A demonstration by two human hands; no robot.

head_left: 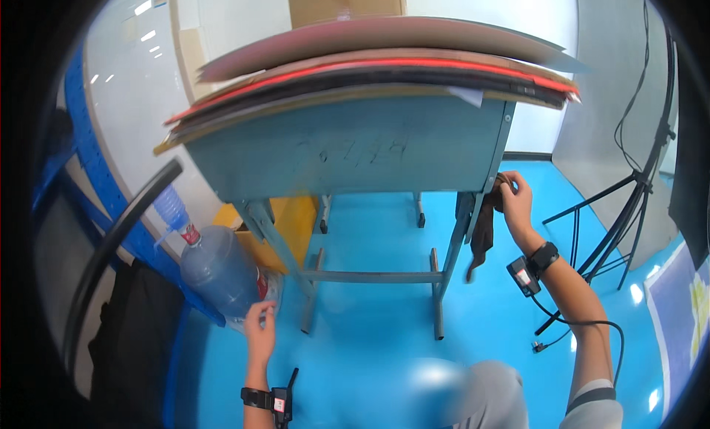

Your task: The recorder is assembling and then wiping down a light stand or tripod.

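At the right side of a grey-green school desk (347, 148), my right hand (517, 203) pinches a dark brown cloth (482, 233) near its top. The cloth hangs down beside the desk leg in a narrow, twisted strip. Whether it is also caught on the desk's side, I cannot tell. Lower and to the left, my left hand (260, 327) is raised with loosely curled fingers, the thumb apart from them, and nothing visible in it. It is nearest to a large clear blue water jug (222, 270) standing on the floor.
Flat boards and folders (370, 70) lie stacked on the desktop, overhanging its edges. A yellow box (296, 225) sits behind the jug. On the right stands a black tripod (640, 181) with dangling cables. A blue metal frame (111, 185) and black fabric (137, 340) are at left.
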